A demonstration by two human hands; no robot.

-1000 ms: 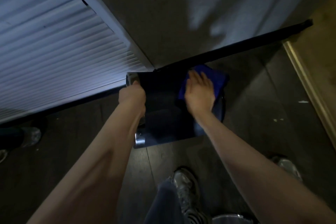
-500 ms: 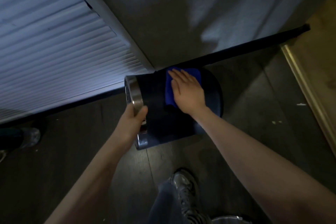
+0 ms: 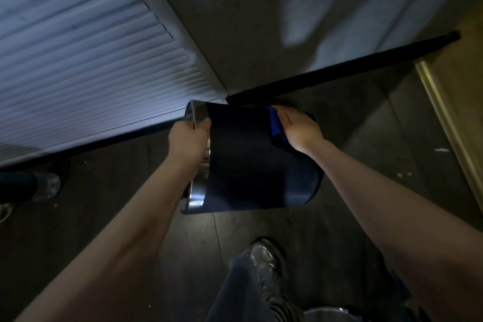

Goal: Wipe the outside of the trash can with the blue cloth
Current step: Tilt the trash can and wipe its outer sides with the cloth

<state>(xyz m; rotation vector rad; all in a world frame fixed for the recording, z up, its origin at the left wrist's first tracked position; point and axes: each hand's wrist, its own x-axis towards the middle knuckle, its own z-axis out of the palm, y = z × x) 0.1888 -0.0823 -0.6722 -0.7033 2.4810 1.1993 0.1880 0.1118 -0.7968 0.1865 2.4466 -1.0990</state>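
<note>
One trash can (image 3: 248, 162), dark body, lying on its side on the floor (image 3: 352, 230) with its shiny metal rim (image 3: 199, 115) facing left. One blue cloth (image 3: 277, 123), only a strip of it visible under the palm. Two bare hands, two bare forearms.

Left hand (image 3: 188, 138) is wrapped round the metal rim, fingers curled over the edge and closed tight on it, near the top of the rim. Right hand (image 3: 298, 128) lies flat on the cloth, fingers together and pointing left, pressing it against the far right end of the can's side, close to the base. Cloth sits between palm and can; it looks bunched, cannot tell how folded.

One shoe (image 3: 264, 259) and one dark trouser leg (image 3: 243, 293) of the wearer at bottom centre. A second shoe (image 3: 47, 185) at the left edge. One round metal object (image 3: 326, 315) cut off at the bottom edge, cannot tell what it is.

Floor is dark wood-look planks, with a few pale specks on the right. Can lies in a corner: slatted louvred door (image 3: 78, 60) on the left, plain grey wall (image 3: 287, 21) behind, black baseboard (image 3: 352, 65) along its foot. Pale trim strip (image 3: 444, 123) on the right. Room is dim, patchy light on the wall.
</note>
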